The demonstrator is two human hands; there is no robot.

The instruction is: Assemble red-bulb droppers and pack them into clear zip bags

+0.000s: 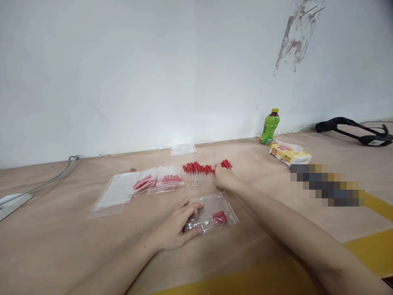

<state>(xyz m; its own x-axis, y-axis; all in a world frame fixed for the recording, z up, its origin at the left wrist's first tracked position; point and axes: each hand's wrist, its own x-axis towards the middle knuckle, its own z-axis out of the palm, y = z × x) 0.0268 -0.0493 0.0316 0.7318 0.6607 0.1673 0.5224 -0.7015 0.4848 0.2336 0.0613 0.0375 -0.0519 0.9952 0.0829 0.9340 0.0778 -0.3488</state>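
Observation:
My left hand (176, 223) rests on the left side of a clear zip bag (204, 205), its thumb and fingers spread apart. Inside that bag, near its right end, lie red rubber bulbs (219, 217). Beyond the bag, my right hand (226, 178) is curled closed among glass droppers with red bulbs; its fingertips are turned away, so what they hold is hidden. A row of these droppers (195, 170) lies just left of the right hand, bulbs toward the wall. More droppers (226, 164) show past its far side.
Left of the droppers are stacked bags with red bulbs (172, 178) and flat white-looking bags (115, 190). Another bag (183, 150) lies by the wall. At right stand a green bottle (270, 127), a tissue pack (290, 153) and a black headset-like frame (353, 130). A grey cable (63, 172) runs at left.

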